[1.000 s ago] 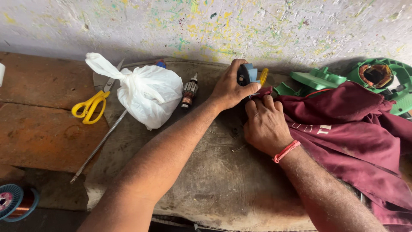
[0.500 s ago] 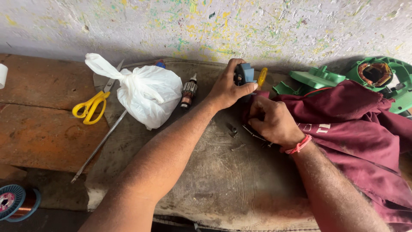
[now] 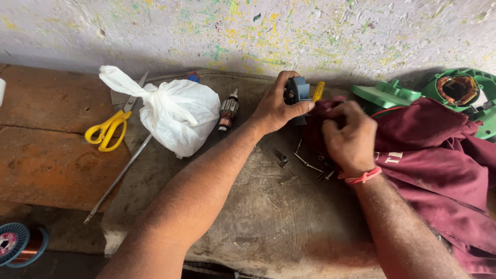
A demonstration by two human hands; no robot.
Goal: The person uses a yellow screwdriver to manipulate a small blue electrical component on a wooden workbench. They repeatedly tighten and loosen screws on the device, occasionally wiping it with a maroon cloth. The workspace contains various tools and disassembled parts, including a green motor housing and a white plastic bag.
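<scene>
Paint-flecked wall behind worn worktop [image 3: 248, 232]. Left hand [image 3: 276, 106] clamping blue fan part [image 3: 299, 93]; right hand [image 3: 351, 137] at three o'clock pinching maroon cloth [image 3: 429, 150]. Wiping step, seemingly; steady hold needed next.

You get soft, even daylight, mild shadow along the wall's [image 3: 258, 36] base, no glare, sharp focus, slight wide-angle stretch at edges.

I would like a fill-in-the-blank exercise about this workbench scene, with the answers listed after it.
1. The left hand grips a small ____ fan-shaped part.
2. The scissors have ____ handles.
3. The right hand rests on a ____ cloth.
4. The tied plastic bag is ____.

Answers: blue; yellow; maroon; white
</scene>
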